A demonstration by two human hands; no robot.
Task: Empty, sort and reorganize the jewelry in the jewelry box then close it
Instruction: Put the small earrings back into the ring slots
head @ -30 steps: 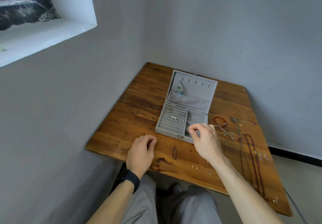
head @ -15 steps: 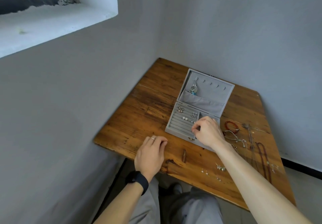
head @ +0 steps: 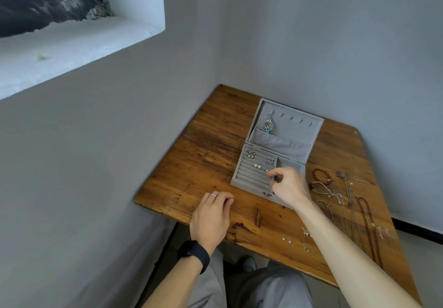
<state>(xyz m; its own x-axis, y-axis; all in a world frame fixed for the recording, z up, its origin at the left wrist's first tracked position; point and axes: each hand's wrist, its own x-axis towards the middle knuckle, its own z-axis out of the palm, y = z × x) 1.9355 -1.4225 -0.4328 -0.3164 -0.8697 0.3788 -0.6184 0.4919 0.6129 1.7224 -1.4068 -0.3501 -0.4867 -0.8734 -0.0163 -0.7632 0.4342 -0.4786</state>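
Left hand (head: 212,214) lay palm-down on the table (head: 203,159), fingers loosely curled, holding nothing. Right hand (head: 288,186) reached over the open jewelry box (head: 249,178), thumb and forefinger nearly pinched above the ring slots. Couldn't tell if anything was between them. Earrings (head: 257,165) sat just beyond those fingertips, pendant (head: 268,125) farther up in the lid.

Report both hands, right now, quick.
Left hand: open, loosely curled, resting on the brown wooden table, holding nothing.
Right hand: pinched over the grey velvet jewelry box; cannot tell whether it holds anything.
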